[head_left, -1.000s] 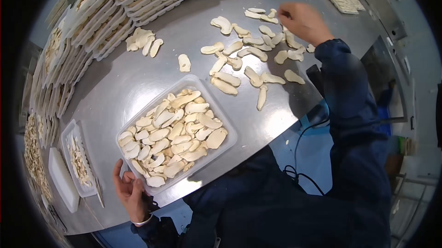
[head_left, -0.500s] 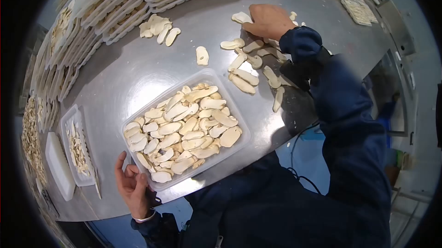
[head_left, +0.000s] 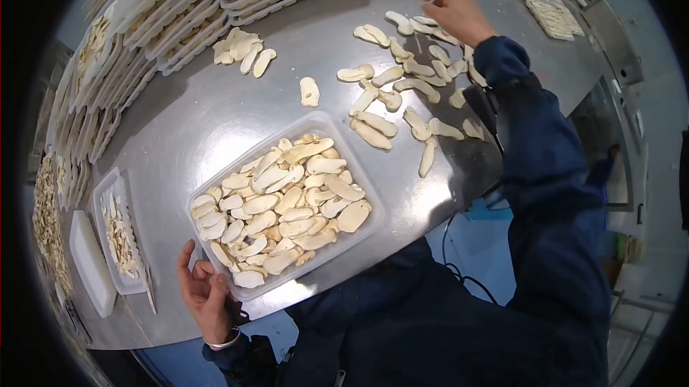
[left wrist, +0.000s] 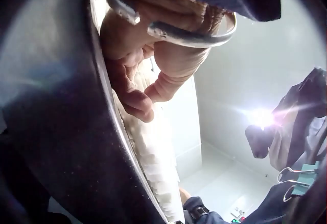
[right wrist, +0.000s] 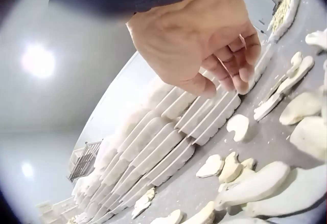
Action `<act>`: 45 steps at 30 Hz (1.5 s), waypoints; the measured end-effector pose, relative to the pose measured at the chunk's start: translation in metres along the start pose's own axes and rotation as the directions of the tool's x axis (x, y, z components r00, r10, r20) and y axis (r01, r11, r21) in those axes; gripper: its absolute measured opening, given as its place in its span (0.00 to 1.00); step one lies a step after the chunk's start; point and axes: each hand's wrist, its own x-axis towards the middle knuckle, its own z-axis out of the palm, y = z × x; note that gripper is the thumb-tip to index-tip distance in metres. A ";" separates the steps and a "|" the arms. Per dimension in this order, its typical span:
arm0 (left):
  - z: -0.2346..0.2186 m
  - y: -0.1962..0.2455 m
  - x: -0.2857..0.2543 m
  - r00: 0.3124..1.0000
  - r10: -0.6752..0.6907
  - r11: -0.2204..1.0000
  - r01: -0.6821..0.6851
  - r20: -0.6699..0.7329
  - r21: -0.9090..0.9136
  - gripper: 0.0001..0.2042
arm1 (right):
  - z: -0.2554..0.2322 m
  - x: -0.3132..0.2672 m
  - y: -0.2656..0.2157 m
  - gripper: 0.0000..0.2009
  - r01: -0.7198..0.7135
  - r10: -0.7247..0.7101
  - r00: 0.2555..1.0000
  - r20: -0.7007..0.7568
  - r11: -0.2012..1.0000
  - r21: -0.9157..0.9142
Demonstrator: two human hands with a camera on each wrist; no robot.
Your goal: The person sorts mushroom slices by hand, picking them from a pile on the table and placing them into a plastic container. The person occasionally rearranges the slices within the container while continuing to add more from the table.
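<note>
Left hand (head_left: 208,294) relaxed beside filled tray (head_left: 357,164); right hand (head_left: 456,14) curled empty over slices (head_left: 402,71). Risk: tray nudged off table edge.

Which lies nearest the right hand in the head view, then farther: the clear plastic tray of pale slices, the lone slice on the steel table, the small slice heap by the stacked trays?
1. Lone slice, table centre.
2. Small slice heap, far left.
3. Clear plastic tray, near edge.

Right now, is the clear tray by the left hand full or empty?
Nearly full: the clear tray holds pale slices across its whole floor, with no lid on it.
</note>
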 end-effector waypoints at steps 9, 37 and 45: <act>-0.007 -0.003 0.005 0.999 0.000 1.000 -0.001 0.049 0.023 0.32 | -0.040 -0.092 0.025 0.08 0.168 -0.130 0.976 0.172 0.958 -0.233; -0.002 -0.002 0.001 0.999 0.039 0.997 -0.041 0.033 0.058 0.31 | -0.007 -0.092 -0.014 0.09 0.140 -0.052 0.967 0.248 0.925 -0.353; 0.001 0.000 0.001 0.999 0.033 0.998 -0.034 0.011 0.050 0.31 | -0.012 -0.088 -0.016 0.08 0.162 -0.034 0.938 0.345 0.923 -0.349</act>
